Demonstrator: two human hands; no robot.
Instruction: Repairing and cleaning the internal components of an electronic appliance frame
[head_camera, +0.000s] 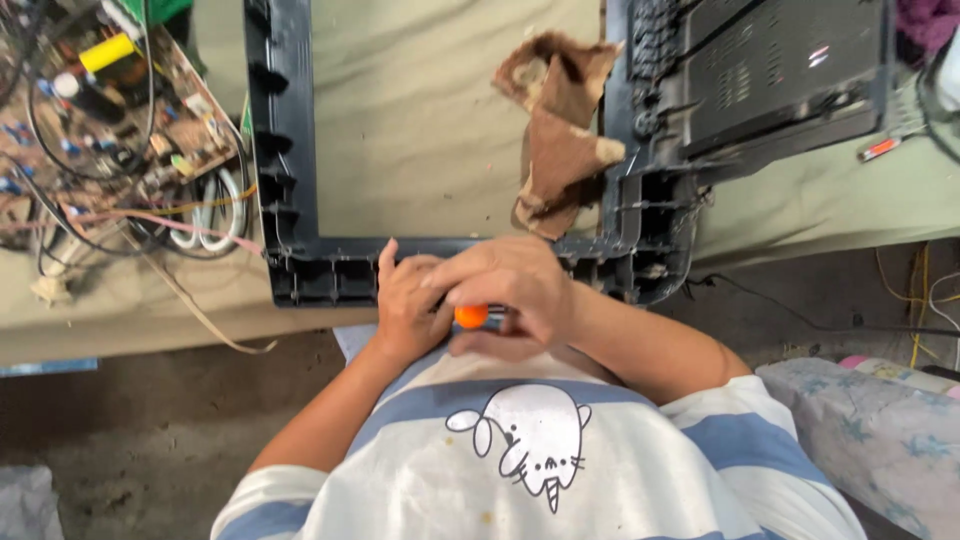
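Observation:
A black plastic frame of a television housing lies on a cloth-covered table, its near rail right in front of my chest. My right hand is closed around a tool with an orange handle end, held low at the frame's near rail. My left hand rests beside it, fingers against the near rail and touching the right hand. The tool's tip is hidden behind my hands.
A brown torn rag hangs on the frame's right side. A circuit board with tangled wires lies at the left. A black vented back cover sits at the upper right, a small red-tipped tool beside it. A patterned cushion is at the lower right.

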